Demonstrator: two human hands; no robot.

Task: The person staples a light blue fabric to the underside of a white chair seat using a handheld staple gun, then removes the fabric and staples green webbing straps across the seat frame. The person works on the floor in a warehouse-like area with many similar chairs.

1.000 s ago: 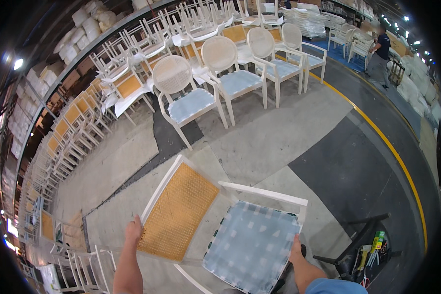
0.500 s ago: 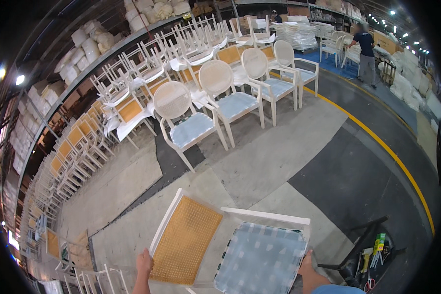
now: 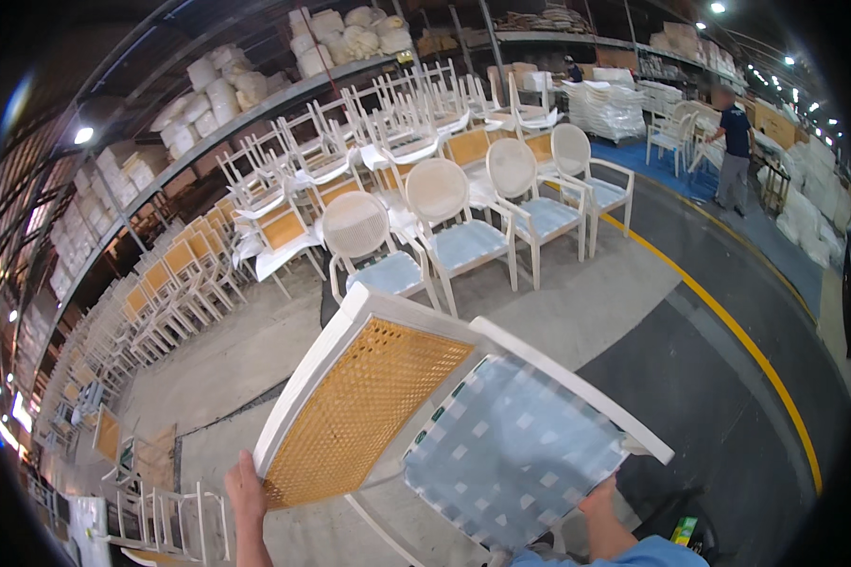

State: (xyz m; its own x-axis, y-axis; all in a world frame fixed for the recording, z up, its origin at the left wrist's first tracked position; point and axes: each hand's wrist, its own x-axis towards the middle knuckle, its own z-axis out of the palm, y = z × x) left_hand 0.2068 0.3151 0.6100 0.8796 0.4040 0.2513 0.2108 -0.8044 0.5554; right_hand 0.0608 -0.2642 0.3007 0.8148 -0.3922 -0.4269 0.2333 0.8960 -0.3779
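no legible lettering or signs

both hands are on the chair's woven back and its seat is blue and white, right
Not both: the head view shows the left hand at the woven back, but the right hand at the edge of the blue and white seat.

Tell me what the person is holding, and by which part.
A chair: the left hand holds a corner of its woven backrest, and the right hand holds the front edge of the seat, fingers mostly hidden.
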